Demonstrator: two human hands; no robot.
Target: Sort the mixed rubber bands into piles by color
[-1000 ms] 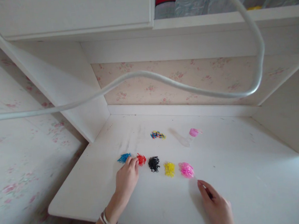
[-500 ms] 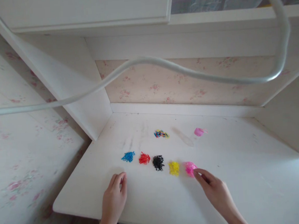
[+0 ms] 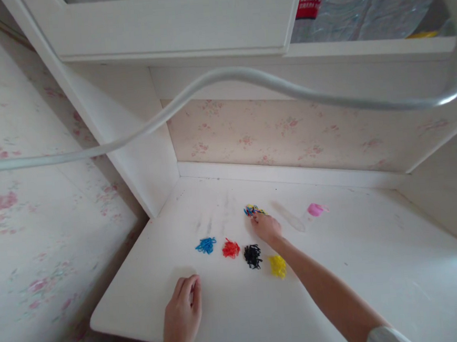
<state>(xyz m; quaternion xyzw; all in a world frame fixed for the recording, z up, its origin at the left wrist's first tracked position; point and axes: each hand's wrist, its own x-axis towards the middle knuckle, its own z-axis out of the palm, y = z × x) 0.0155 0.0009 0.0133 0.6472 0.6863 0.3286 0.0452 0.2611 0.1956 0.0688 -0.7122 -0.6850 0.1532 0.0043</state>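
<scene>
My right hand (image 3: 266, 227) reaches across the white tabletop to a small pile of mixed-colour rubber bands (image 3: 254, 210). Its fingers are drawn together at the pile's near edge, and what lies between the fingertips is hidden. Nearer to me, separate piles form a row: blue rubber bands (image 3: 206, 245), red ones (image 3: 230, 248), black ones (image 3: 252, 256) and yellow ones (image 3: 277, 266). My right forearm passes just beside the yellow pile. Close to the front edge rests my left hand (image 3: 183, 312), fingers curled together, with nothing visible in them.
A clear plastic bag (image 3: 289, 218) with a pink part (image 3: 316, 209) lies behind the piles. In front of the shelf unit, a thick white cable (image 3: 229, 75) hangs across the view. Plastic bottles (image 3: 352, 8) stand on the upper right shelf.
My right hand has moved from the pink pile, away from me and leftward, to the mixed pile. The pink pile is now covered by my forearm. My left hand stays put.
</scene>
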